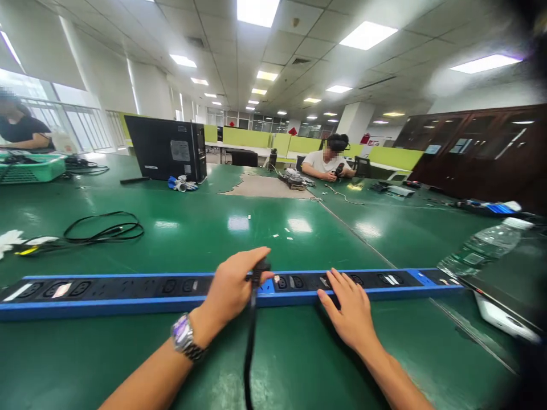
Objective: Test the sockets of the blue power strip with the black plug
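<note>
A long blue power strip [128, 303] with black sockets lies across the green table in front of me. Between its thumb and fingers, my left hand [231, 285] grips a black power plug [260, 267] just above the strip's middle. From the plug a black cord [250, 353] hangs down toward me. Whether the plug touches a socket I cannot tell. My right hand [348, 307] rests with fingers outstretched on the strip, right of the plug, and holds nothing. A wristwatch [184, 336] sits on my left wrist.
Coiled black cable [105, 230] lies at the left, behind the strip. A clear plastic bottle [482, 247] lies beyond the strip's right end. Farther back are a black computer case [166, 148], gloves [183, 183] and a green basket [34, 168]. Two other people sit at the table.
</note>
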### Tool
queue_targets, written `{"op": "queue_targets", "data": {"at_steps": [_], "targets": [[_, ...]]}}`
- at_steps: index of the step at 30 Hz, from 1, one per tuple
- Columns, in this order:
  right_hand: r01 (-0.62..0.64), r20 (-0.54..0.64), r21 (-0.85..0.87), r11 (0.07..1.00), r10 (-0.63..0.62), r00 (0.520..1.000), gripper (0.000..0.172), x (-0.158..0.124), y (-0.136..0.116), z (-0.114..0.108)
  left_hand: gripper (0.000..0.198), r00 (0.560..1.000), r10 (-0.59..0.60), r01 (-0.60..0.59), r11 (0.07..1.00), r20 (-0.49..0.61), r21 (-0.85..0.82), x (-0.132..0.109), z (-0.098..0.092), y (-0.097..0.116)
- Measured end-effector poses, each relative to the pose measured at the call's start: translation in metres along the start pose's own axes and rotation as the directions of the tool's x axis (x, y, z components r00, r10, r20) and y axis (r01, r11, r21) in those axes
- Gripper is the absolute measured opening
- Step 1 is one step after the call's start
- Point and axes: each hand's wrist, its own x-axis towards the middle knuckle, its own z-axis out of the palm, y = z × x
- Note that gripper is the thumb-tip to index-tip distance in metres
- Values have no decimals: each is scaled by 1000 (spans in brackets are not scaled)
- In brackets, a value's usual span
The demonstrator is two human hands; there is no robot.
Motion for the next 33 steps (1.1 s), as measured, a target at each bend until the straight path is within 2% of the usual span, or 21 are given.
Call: {"op": "queue_targets", "data": {"at_steps": [2, 4, 7, 10, 14, 18, 20, 22, 24, 26, 27, 29, 30, 33], "targets": [[11, -1, -14, 1000, -11, 1000, 56, -2, -3, 1, 37, 990, -54, 48, 998, 129, 50, 22, 41, 21], [19, -12, -12, 1000, -19, 1000, 55, -2, -9, 1, 35, 957, -150, 121, 984, 247, 130, 38, 79, 38], [22, -29, 6, 1000, -22, 999, 52, -2, -13, -1, 27, 904, -266, 183, 948, 335, 260, 48, 111, 53], [12, -27, 43, 999, -11, 1000, 50, -2, -13, -2, 21, 880, -300, 158, 916, 369, 369, 50, 116, 58], [3, -44, 129, 992, 3, 999, 47, -3, -15, -7, 16, 874, -246, 77, 921, 419, 382, 50, 116, 64], [145, -122, 293, 945, -113, 986, 45, 0, -18, -16, 26, 871, -189, 24, 938, 454, 345, 44, 122, 70], [230, -129, 291, 929, -199, 971, 50, 5, -19, -20, 54, 871, -147, -14, 947, 469, 322, 34, 112, 65], [270, -103, 206, 941, -253, 962, 50, 13, -18, -23, 91, 880, -121, -42, 943, 459, 331, 17, 85, 49], [295, -98, 133, 946, -284, 954, 39, 23, -20, -24, 103, 906, -188, 9, 905, 380, 425, -7, 41, 23], [300, -196, 120, 946, -274, 942, 29, 30, -31, -26, 99, 916, -331, 152, 808, 226, 569, -32, -9, -8], [299, -263, 132, 945, -257, 930, 28, 33, -43, -27, 95, 904, -394, 217, 756, 165, 618, -43, -32, -22], [312, -348, 180, 933, -236, 907, 28, 34, -81, -29, 81, 882, -442, 248, 732, 165, 634, -61, -68, -44], [326, -341, 215, 920, -242, 908, 28, 33, -106, -29, 76, 876, -445, 243, 739, 186, 628, -67, -79, -50], [358, -145, 359, 862, -327, 934, 26, 31, -189, -24, 71, 879, -425, 221, 767, 219, 602, -74, -87, -56]]}}
